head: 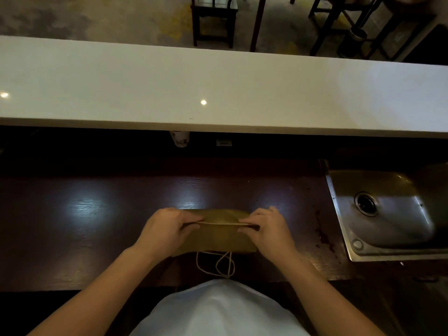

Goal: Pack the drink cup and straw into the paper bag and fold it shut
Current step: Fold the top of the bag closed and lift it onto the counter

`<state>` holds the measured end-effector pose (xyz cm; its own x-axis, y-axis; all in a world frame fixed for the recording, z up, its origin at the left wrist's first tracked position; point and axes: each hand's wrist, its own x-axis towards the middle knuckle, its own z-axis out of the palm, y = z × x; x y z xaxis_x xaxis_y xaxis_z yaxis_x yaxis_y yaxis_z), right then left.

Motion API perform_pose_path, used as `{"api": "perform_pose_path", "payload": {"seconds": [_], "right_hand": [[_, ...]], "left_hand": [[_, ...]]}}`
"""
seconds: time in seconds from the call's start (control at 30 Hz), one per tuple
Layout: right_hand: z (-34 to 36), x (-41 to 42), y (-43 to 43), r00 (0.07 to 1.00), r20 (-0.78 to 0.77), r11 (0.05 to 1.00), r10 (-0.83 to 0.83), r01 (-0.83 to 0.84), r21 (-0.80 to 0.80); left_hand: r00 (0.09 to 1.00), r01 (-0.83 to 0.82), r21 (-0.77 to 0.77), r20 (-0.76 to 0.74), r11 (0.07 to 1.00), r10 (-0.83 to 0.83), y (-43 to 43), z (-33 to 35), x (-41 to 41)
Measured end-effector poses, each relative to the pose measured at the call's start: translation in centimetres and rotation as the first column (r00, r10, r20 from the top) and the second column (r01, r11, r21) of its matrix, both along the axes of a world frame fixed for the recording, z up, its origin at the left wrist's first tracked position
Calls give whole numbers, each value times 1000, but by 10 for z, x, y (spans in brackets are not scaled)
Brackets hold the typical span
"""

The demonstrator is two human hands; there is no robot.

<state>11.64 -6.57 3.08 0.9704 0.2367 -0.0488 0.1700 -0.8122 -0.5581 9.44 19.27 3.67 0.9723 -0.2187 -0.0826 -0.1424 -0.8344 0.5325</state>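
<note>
Brown paper bag (218,236) between both hands

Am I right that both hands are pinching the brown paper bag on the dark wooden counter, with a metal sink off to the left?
Not quite. The head view shows the sink to the right, not the left. The rest holds: the left hand and right hand both pinch the paper bag on the dark wooden counter.

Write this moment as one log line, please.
left hand: pinching bag edge | right hand: pinching bag edge | paper bag: flat on counter | cup: under shelf
</note>
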Motion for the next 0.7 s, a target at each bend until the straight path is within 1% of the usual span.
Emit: {"api": "perform_pose_path", "payload": {"seconds": [0.03,0.1,0.17,0.23,0.4,0.5,0.57,0.63,0.7], "right_hand": [[2,1,5,999,44,998,20,-18,-61],[7,0,20,990,112,992,86,-74,-102],[9,-2,38,976,137,983,169,-158,-89],[9,-1,45,976,106,981,191,-185,-62],[6,3,14,990,75,992,123,-120,-39],[3,2,-10,997,35,998,67,-67,7],[0,-1,-21,999,-16,999,42,-41,35],[-2,-4,-24,998,-52,998,23,-20,56],[-1,-4,-19,1000,-27,999,16,-15,45]], "left_hand": [[999,24,12,22,1000,-24,-8,2,1],[997,72,38,39,997,-73,-26,5,5],[992,120,93,23,988,-122,-40,5,10],[992,123,141,16,982,-126,-42,5,16],[999,39,129,12,991,-41,-11,1,14],[998,-59,61,21,996,58,11,-3,4],[995,-96,34,17,995,96,19,-5,-1],[993,-115,40,-1,993,115,20,-4,-5],[994,-110,85,19,990,109,16,-1,-5]]}}
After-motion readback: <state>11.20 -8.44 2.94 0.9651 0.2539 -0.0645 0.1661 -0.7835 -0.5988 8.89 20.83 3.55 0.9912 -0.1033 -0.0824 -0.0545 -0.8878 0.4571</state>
